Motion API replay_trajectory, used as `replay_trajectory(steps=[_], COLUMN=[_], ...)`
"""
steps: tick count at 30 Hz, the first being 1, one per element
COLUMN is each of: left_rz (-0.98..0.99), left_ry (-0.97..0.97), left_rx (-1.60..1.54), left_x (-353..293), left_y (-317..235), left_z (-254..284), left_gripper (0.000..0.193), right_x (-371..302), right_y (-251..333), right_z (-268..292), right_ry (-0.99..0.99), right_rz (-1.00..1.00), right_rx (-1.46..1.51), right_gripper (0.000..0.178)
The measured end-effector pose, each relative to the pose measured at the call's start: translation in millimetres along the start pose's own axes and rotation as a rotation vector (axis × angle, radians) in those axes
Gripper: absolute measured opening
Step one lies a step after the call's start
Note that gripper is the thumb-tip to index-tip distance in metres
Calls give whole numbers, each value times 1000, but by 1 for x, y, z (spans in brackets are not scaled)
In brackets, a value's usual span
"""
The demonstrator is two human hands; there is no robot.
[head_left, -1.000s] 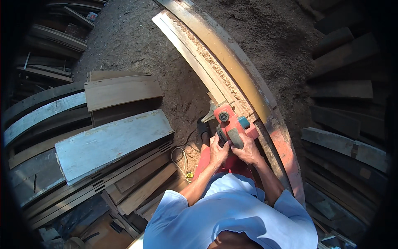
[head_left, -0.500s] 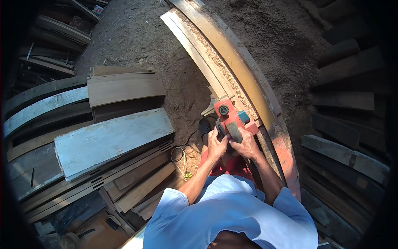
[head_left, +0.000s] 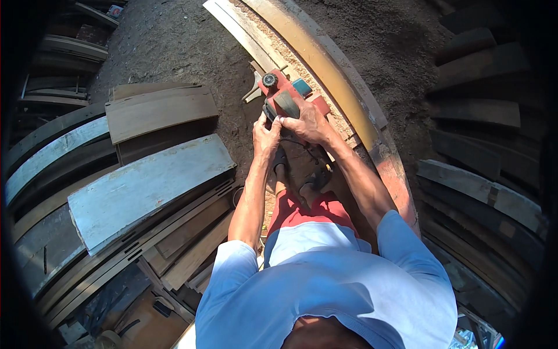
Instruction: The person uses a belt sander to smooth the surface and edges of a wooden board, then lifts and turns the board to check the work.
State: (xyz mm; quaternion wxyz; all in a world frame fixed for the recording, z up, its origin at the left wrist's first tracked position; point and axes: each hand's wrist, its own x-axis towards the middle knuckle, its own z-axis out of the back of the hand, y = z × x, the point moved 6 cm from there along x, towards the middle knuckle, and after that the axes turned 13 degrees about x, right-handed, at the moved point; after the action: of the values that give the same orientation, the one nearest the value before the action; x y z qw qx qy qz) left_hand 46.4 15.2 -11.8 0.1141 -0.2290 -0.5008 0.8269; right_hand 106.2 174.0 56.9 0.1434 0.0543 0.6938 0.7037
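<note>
A red electric hand planer (head_left: pixel 280 87) with a round black front knob and a teal motor housing rests on a pale wooden board (head_left: pixel 257 43). My right hand (head_left: pixel 308 122) is closed round the rear part of the planer, at its dark handle. Against its left side my left hand (head_left: pixel 265 138) is also closed on it, fingers bent at the black part. The two thumbs nearly meet. Wood shavings (head_left: pixel 296 58) lie along the board beside the tool. The planer's sole and the wood right under it are hidden.
A long yellowish beam (head_left: pixel 325 64) runs along the board's right side. To the left stand stacked planks, with a pale blue board (head_left: pixel 151 189) on top and a brown plank (head_left: pixel 163 113) beyond it. More dark planks (head_left: pixel 476 113) line the right.
Both hands have pushed the planer forward along the board, away from my body. My arms are stretched out further, and the whole view has shifted a little.
</note>
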Motion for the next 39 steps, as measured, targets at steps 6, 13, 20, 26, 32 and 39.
replay_trajectory(steps=[6,13,20,26,32,39], left_rz=[7,101,97,123,88,99], left_ry=[-32,94,112,53,36,10], left_rx=[216,165,150,212,209,162], left_x=[-47,-171,-175,-123,-78,-37], left_y=[1,-1,6,4,8,3], left_z=[-14,-69,-77,-50,-29,-11], left_gripper=[54,65,63,63,61,59], right_x=[-47,-177,-187,-125,-79,-35], right_y=[-4,-16,-27,-9,-9,-5], right_z=[6,31,31,16,5,-3], right_ry=[-4,-5,-7,12,12,7], right_rz=[-58,-304,-282,-299,-251,-228], right_rx=[5,16,-19,-21,-58,-86], right_gripper=[44,33,32,31,32,36])
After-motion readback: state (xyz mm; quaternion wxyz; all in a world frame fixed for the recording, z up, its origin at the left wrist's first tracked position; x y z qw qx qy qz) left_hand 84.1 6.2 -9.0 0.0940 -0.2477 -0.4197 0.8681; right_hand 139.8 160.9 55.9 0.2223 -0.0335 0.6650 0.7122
